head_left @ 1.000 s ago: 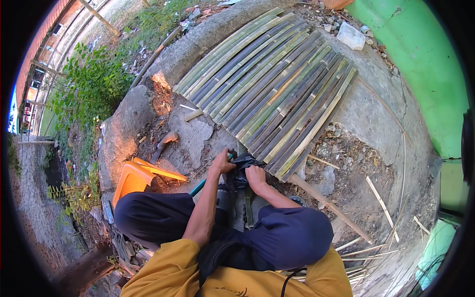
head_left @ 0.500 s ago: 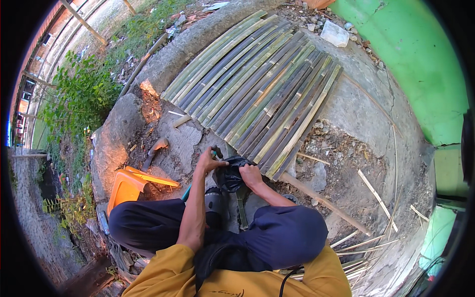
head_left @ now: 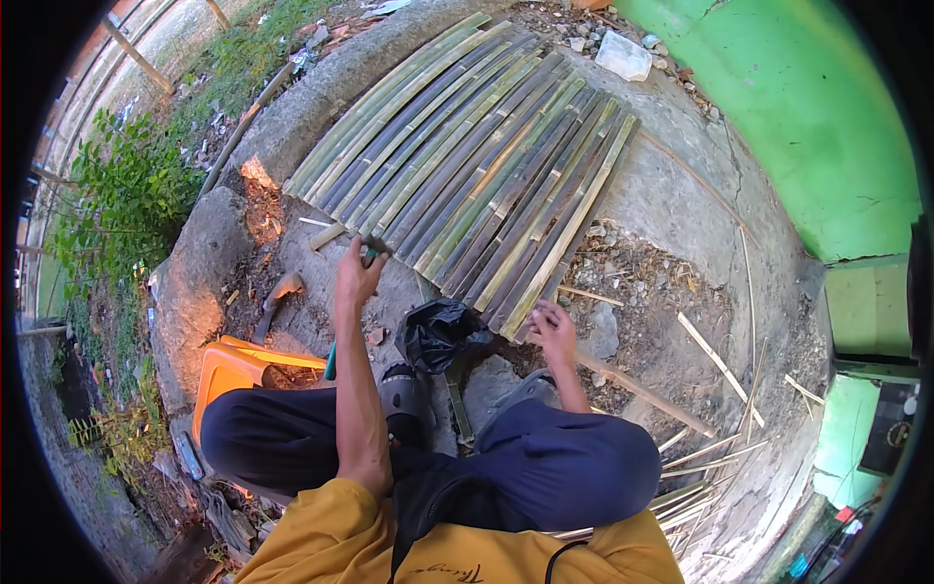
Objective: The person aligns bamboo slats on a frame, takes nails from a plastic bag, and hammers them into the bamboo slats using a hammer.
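Side by side on the ground ahead of me lies a row of split bamboo strips [head_left: 457, 161], green, tan and dark. My left hand [head_left: 357, 274] is closed round a hammer [head_left: 331, 362] near the strips' near-left ends. Its teal handle runs back behind my forearm and its dark head is partly hidden. My right hand [head_left: 556, 336] is at the near end of the rightmost strips, fingers pinched; whatever they hold is too small to make out. Between my hands a black plastic bag [head_left: 443, 334] sits with its mouth open, above my shoes.
An orange plastic chair [head_left: 226, 378] lies by my left knee, with a wooden-handled tool [head_left: 280, 291] beyond it. A brown stick [head_left: 647, 391] and thin bamboo slivers [head_left: 720, 368] are scattered at right. A green wall [head_left: 788, 117] stands far right; a concrete ledge [head_left: 336, 92] borders the left.
Both hands have left the black bag. The left has moved forward and left with the hammer, the right to the right, to the strips' ends. The view has shifted slightly.
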`<control>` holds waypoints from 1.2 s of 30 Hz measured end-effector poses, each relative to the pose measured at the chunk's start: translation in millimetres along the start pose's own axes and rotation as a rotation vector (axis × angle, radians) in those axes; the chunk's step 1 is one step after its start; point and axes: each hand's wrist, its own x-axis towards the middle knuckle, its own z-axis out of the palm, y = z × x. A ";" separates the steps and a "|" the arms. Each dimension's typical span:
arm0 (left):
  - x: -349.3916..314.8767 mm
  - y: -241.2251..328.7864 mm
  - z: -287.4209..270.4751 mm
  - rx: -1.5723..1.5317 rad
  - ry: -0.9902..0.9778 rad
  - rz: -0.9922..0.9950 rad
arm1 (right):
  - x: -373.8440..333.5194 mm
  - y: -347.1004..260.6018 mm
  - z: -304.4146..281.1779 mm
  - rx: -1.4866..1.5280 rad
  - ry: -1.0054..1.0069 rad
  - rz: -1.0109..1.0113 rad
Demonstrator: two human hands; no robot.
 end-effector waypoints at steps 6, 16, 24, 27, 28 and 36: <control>0.2 46.7 62.6 -0.192 -0.174 0.273 | -9.4 25.2 -19.3 -0.452 0.088 -0.092; -30.6 45.9 145.3 0.082 -0.369 0.436 | -16.7 3.2 -5.9 -0.679 0.019 -0.177; -80.2 78.6 178.9 -0.734 -0.942 0.031 | -20.5 -55.2 -15.6 0.202 0.087 -0.006; -113.0 88.8 186.9 -0.478 -0.476 0.343 | -16.3 -71.8 -27.6 0.239 0.075 0.022; -114.8 91.4 184.5 -0.478 -0.462 0.339 | -13.4 -77.0 -29.5 0.239 0.061 0.023; -125.9 97.4 172.5 -0.390 -0.515 0.573 | -6.5 -84.3 -36.4 0.041 0.008 -0.080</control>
